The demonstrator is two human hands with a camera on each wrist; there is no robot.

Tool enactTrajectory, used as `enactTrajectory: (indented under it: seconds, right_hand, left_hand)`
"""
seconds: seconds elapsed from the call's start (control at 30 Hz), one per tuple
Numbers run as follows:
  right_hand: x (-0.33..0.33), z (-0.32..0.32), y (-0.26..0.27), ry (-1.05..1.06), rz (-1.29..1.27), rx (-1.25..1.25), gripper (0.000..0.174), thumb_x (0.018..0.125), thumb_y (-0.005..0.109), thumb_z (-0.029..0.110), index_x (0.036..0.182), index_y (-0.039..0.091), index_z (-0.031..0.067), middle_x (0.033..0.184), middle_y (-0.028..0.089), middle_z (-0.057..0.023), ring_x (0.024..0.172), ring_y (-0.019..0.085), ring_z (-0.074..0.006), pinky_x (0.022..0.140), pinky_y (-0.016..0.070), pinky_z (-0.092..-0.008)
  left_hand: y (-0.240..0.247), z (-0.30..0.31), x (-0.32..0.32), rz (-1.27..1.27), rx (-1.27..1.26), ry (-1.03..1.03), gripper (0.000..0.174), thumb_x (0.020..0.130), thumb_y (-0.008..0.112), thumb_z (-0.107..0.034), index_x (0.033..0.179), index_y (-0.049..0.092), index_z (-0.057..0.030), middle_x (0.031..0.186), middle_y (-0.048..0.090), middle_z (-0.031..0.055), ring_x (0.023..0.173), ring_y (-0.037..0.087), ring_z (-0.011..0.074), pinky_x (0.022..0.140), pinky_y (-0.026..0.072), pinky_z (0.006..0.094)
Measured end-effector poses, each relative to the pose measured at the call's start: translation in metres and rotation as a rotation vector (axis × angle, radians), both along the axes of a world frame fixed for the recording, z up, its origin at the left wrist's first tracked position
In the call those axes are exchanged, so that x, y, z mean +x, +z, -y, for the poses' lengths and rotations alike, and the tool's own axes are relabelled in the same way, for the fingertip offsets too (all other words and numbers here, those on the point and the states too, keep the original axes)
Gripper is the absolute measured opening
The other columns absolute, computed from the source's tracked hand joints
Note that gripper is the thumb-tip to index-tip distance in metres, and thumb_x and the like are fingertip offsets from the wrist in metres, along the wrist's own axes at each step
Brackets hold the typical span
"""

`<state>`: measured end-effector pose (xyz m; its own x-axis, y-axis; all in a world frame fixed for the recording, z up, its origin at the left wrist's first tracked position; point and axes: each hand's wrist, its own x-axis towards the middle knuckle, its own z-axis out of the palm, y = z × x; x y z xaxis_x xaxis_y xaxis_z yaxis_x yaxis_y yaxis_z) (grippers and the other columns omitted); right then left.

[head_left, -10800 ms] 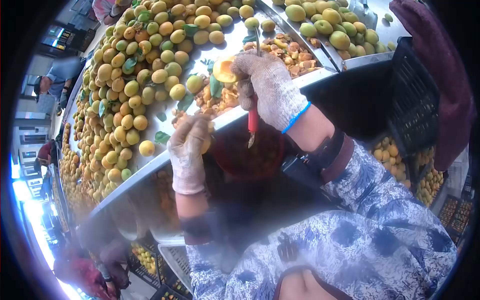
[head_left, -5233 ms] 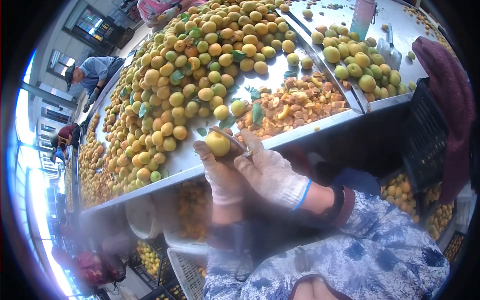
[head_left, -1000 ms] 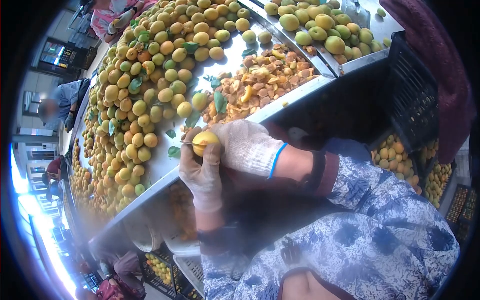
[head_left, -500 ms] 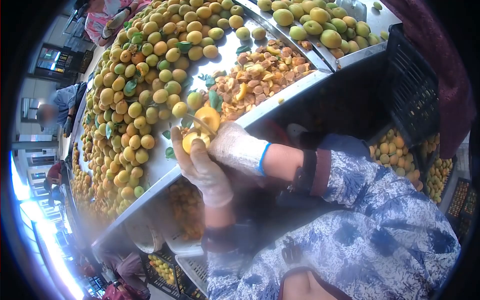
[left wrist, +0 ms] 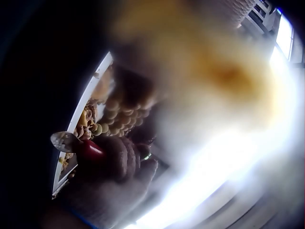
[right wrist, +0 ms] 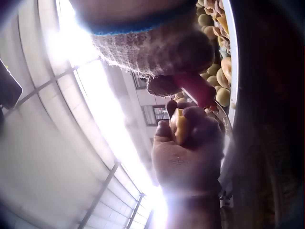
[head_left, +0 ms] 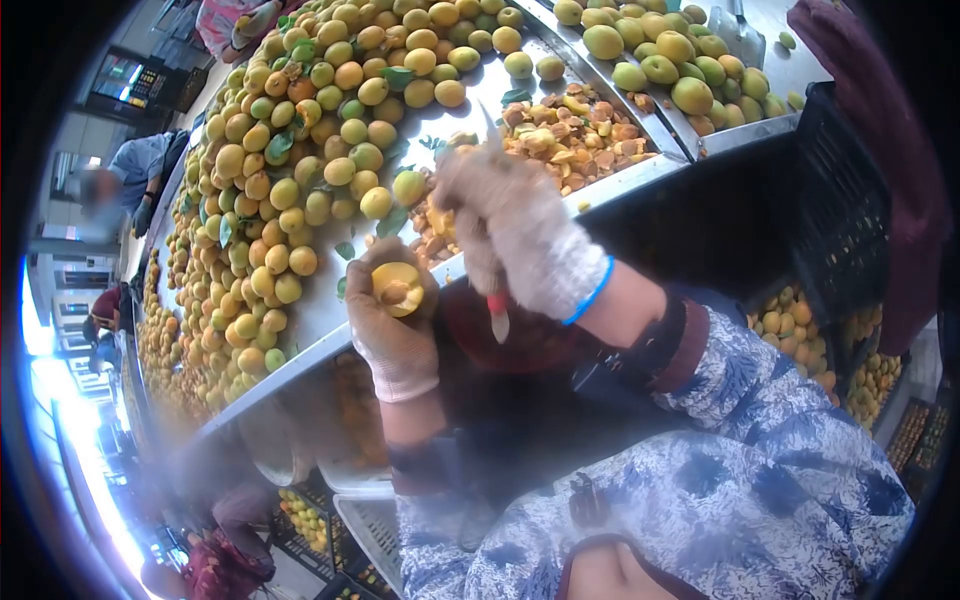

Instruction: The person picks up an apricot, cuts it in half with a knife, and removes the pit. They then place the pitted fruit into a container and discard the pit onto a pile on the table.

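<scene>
Only left-wrist view blurs fruit (head_left: 399,287) left fingers (head_left: 358,283) hold; right fingers (head_left: 466,195) grip knife (head_left: 497,303).

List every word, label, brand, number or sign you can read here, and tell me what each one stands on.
None: no text can be read in any view.
Red-handled tool in the right hand: no marking can be made out.
Black crate: no legible label.
Background at upper left: too small and blurred to tell whether anything is written there.
</scene>
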<state>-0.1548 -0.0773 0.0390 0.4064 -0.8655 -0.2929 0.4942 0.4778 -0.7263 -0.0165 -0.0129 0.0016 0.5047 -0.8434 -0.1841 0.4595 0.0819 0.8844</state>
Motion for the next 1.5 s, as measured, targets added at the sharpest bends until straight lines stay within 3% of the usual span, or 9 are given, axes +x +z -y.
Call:
enactTrajectory:
  seconds: [0.07,0.43,0.67,0.77,1.0,1.07,1.23,1.3,1.5]
  right_hand:
    - [-0.009,0.008,0.01,-0.089,0.11,-0.019,0.026,0.092,0.058,0.027,0.076,0.056,0.0069,0.049,0.039,0.003,0.035,0.034,-0.0086,0.031,0.0276,-0.025]
    - [-0.014,-0.002,0.019,-0.311,0.163,-0.22,0.025,0.094,0.059,0.026,0.083,0.061,0.0039,0.053,0.047,-0.0007,0.036,0.041,-0.0087,0.034,0.0307,-0.0239]
    - [-0.008,-0.012,0.009,-0.283,0.082,-0.522,0.022,0.097,0.056,0.022,0.089,0.061,0.002,0.061,0.053,0.0,0.042,0.043,-0.0051,0.038,0.0315,-0.0206]
    - [-0.003,-0.016,0.008,-0.256,0.097,-0.59,0.02,0.097,0.056,0.02,0.09,0.062,0.0017,0.068,0.057,-0.0004,0.047,0.046,-0.0042,0.042,0.034,-0.0197]
    - [0.002,-0.017,0.004,-0.117,0.103,-0.642,0.017,0.091,0.064,0.018,0.089,0.065,0.0007,0.075,0.062,0.0015,0.071,0.057,-0.005,0.062,0.0469,-0.0216]
    - [0.008,-0.016,0.0,-0.197,0.116,-1.032,0.016,0.091,0.065,0.017,0.086,0.064,0.0009,0.074,0.062,0.0001,0.071,0.058,-0.0075,0.064,0.0489,-0.0227]
    - [0.004,-0.011,0.0,-0.308,0.319,-0.801,0.015,0.092,0.063,0.017,0.089,0.062,0.0019,0.078,0.063,-0.0025,0.073,0.062,-0.0115,0.068,0.0533,-0.0256]
    - [-0.008,-0.004,0.008,-0.221,0.302,-0.249,0.021,0.096,0.055,0.02,0.085,0.06,0.0039,0.059,0.051,-0.0005,0.038,0.04,-0.0074,0.035,0.0278,-0.0231]
    - [-0.009,-0.008,0.015,-0.256,0.248,-0.269,0.023,0.096,0.057,0.024,0.086,0.061,0.0044,0.059,0.051,-0.0004,0.04,0.042,-0.0073,0.038,0.0313,-0.0221]
  left_hand:
    - [0.001,0.001,-0.01,-0.033,0.132,-0.042,0.049,0.099,0.034,-0.043,0.1,0.06,-0.001,0.079,0.06,0.0099,0.065,0.056,0.0169,0.054,0.0464,0.0278]
    - [0.008,0.003,-0.053,-0.021,0.513,-0.102,0.061,0.095,0.038,-0.058,0.083,0.062,-0.0022,0.073,0.064,0.0117,0.06,0.058,0.0153,0.055,0.0475,0.0241]
    - [-0.019,-0.004,-0.05,0.039,0.448,-0.076,0.062,0.093,0.042,-0.059,0.085,0.059,-0.0001,0.072,0.061,0.0096,0.06,0.058,0.0161,0.057,0.0474,0.0241]
    - [-0.057,-0.014,-0.034,0.43,0.226,-0.161,0.062,0.092,0.044,-0.061,0.086,0.059,-0.0003,0.072,0.06,0.0087,0.062,0.059,0.0169,0.059,0.0476,0.025]
    - [-0.022,-0.013,-0.043,0.333,0.321,-0.172,0.063,0.092,0.043,-0.061,0.085,0.059,-0.0007,0.072,0.06,0.0085,0.063,0.059,0.0166,0.059,0.0471,0.025]
    - [-0.019,-0.012,-0.045,0.311,0.338,-0.177,0.063,0.092,0.043,-0.062,0.085,0.059,-0.0008,0.072,0.06,0.0085,0.064,0.059,0.0165,0.06,0.0469,0.025]
    - [-0.004,-0.008,-0.05,0.2,0.426,-0.18,0.064,0.092,0.042,-0.062,0.085,0.058,-0.001,0.072,0.06,0.0084,0.065,0.059,0.0162,0.06,0.0466,0.025]
    - [0.001,-0.007,-0.052,0.169,0.449,-0.175,0.064,0.092,0.042,-0.062,0.085,0.058,-0.0011,0.072,0.06,0.0084,0.066,0.059,0.0161,0.06,0.0464,0.025]
    - [-0.007,-0.005,-0.041,0.356,0.381,-0.284,0.072,0.093,0.032,-0.065,0.091,0.06,0.0017,0.074,0.062,0.0103,0.07,0.059,0.0146,0.061,0.0447,0.025]
